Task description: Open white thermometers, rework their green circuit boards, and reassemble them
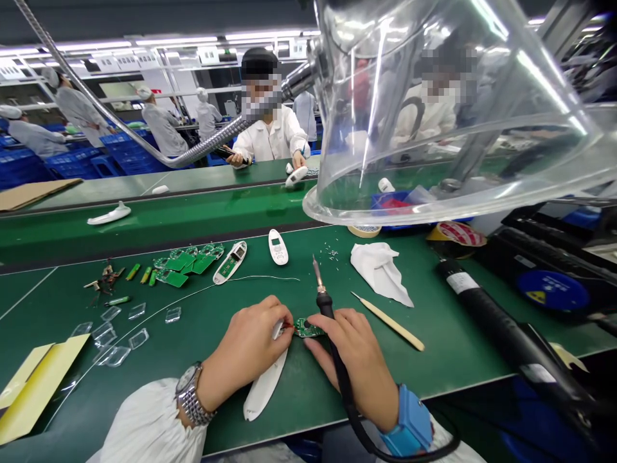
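Observation:
My left hand [245,344] pinches a small white part [277,329], with a short red wire running from it to a small green circuit board [308,328]. My right hand [349,360] grips a black soldering iron [325,305], its metal tip pointing up and away from the board. Both hands rest close around the board, just above a long white plastic remote shell [265,386]. A wristwatch [190,393] circles my left wrist, and a blue wrist strap [407,421] circles my right.
The green bench mat [308,399] holds a white remote [278,247], an opened remote [230,262], several green boards [186,263], clear plastic pieces [120,334], a wooden stick [388,321] and a white cloth [378,273]. A clear hood [434,109] hangs above right. A co-worker [270,138] works across the conveyor.

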{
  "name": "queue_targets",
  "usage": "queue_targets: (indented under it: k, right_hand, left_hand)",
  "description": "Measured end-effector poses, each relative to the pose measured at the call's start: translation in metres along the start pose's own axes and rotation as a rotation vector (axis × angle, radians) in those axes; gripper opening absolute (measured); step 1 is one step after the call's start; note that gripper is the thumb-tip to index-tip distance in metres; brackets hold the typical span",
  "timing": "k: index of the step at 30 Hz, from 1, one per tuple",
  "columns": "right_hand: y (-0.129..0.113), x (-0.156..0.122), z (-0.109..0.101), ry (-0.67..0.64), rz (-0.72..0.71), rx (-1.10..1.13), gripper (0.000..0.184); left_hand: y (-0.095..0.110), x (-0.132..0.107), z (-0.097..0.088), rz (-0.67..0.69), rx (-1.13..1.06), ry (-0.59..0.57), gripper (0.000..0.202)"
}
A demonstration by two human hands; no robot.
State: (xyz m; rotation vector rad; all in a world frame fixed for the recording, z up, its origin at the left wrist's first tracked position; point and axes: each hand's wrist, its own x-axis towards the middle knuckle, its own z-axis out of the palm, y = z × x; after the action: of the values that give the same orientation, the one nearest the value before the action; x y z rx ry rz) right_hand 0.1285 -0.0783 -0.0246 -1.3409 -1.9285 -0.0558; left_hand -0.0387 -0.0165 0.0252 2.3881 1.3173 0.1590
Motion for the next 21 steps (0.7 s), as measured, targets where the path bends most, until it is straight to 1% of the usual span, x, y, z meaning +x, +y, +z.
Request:
queue_targets:
  k: [3,6,9,11,14,16,17,19,21]
  right_hand:
    - [-0.001,-0.004,-0.004,0.073,0.039,0.136,0.018]
    - [-0.002,-0.008,-0.009,0.093,0.092,0.25,0.021]
    - [-0.003,-0.012,-0.014,0.108,0.145,0.295,0.028]
    - [-0.002,-0.015,-0.016,0.153,0.26,0.319,0.03]
    - [0.001,-0.02,-0.017,0.268,0.481,0.431,0.017]
    - [0.006,-0.023,-0.017,0.339,0.574,0.544,0.01]
    - [0.009,-0.025,-0.017,0.353,0.609,0.602,0.01]
    - [0.013,-0.027,-0.016,0.329,0.656,0.701,0.014]
    - [0.013,-0.027,-0.017,0.257,0.687,0.759,0.017]
  left_hand:
    - [0.0,-0.001,0.0,0.0,0.004,-0.004,0.016]
    - [0.0,-0.002,-0.001,0.005,0.01,-0.004,0.016]
    - [0.001,-0.003,-0.002,0.011,0.012,-0.001,0.016]
    - [0.001,-0.003,-0.002,0.013,0.006,0.006,0.016]
    - [0.001,-0.003,-0.001,0.012,0.001,0.015,0.016]
    - [0.001,-0.003,-0.001,0.009,0.004,0.017,0.016]
    - [0.001,-0.003,0.0,0.007,0.006,0.016,0.016]
    - [0.001,-0.004,0.0,0.004,0.007,0.014,0.016]
    - [0.002,-0.005,-0.001,0.0,0.008,0.014,0.016]
